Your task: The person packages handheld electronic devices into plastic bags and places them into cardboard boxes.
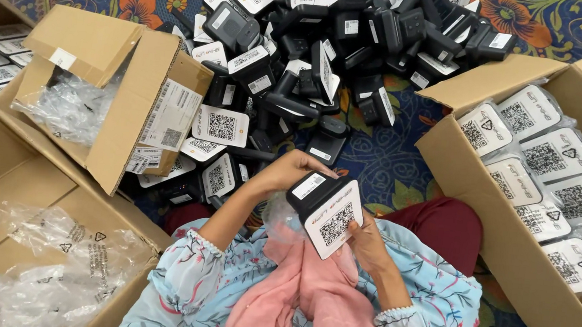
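Note:
My left hand [289,170] and my right hand [367,243] together hold a small black device with a white square-code panel [325,213] over my lap. The left grips its upper black end, the right supports the white panel from below right. A clear plastic bag [278,219] lies just beneath the device. A big heap of similar black devices [330,53] covers the patterned rug ahead of me.
A cardboard box of bagged devices [552,188] stands at right. A tilted open box with clear bags [120,90] sits at left. Another carton with empty plastic bags [47,261] is at lower left. A pink scarf [306,300] lies across my lap.

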